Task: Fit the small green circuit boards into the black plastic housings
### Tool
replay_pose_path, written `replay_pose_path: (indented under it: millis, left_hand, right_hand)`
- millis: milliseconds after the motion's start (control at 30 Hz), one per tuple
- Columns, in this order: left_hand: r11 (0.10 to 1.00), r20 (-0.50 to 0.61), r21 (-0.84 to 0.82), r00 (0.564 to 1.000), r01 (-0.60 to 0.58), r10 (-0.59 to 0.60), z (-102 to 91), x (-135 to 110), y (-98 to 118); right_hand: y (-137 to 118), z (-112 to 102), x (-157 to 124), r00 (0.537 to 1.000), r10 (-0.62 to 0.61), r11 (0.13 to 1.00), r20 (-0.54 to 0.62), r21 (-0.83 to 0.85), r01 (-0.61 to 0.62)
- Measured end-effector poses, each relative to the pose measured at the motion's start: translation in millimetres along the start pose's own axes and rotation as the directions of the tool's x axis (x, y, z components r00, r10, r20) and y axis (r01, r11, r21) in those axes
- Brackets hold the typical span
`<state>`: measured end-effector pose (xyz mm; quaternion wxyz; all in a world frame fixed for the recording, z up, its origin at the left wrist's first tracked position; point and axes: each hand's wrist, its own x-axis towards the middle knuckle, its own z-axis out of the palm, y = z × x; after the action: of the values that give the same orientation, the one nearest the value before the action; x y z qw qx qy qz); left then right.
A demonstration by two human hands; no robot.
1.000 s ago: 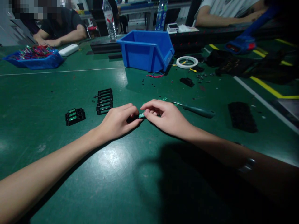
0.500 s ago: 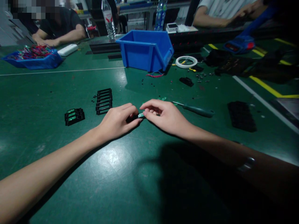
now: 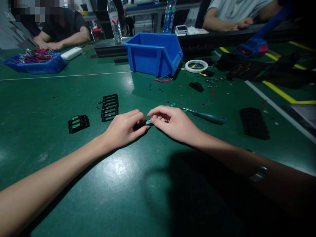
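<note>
A small black part with a green circuit board (image 3: 148,122) sits low over the green table between my two hands. My left hand (image 3: 127,126) is closed on its left end with thumb and fingers. From the other side, the thumb and fingertips of my right hand (image 3: 174,123) pinch the board end; the fingers hide much of the part. Left of my left hand lie a black slotted frame (image 3: 110,107) and a cluster of black holders with green boards (image 3: 78,123). Behind my right hand are small green boards (image 3: 171,105) and a screwdriver (image 3: 209,117) with a dark green handle.
A blue bin (image 3: 148,59) stands at the back, with a white tape ring (image 3: 196,66) and loose screws (image 3: 213,81) to its right. Wires fill a blue tray (image 3: 46,66) at left. A black block (image 3: 254,122) lies at right. Two people sit across the table.
Both my hands keep almost the same grip and place on the small part. Across the table at right, the other person's hand has shifted.
</note>
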<state>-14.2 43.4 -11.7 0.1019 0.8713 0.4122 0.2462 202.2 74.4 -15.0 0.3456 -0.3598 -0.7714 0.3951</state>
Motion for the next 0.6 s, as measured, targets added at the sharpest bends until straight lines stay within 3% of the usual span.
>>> replay_pose_path:
  millis: [600]
  left_hand:
    - [1.000,0.008,-0.005,1.000,0.000,0.000,0.8,0.9,0.5]
  right_hand:
    - [1.2,0.3,-0.6,0.999,-0.045,0.999,-0.006,-0.015,0.045]
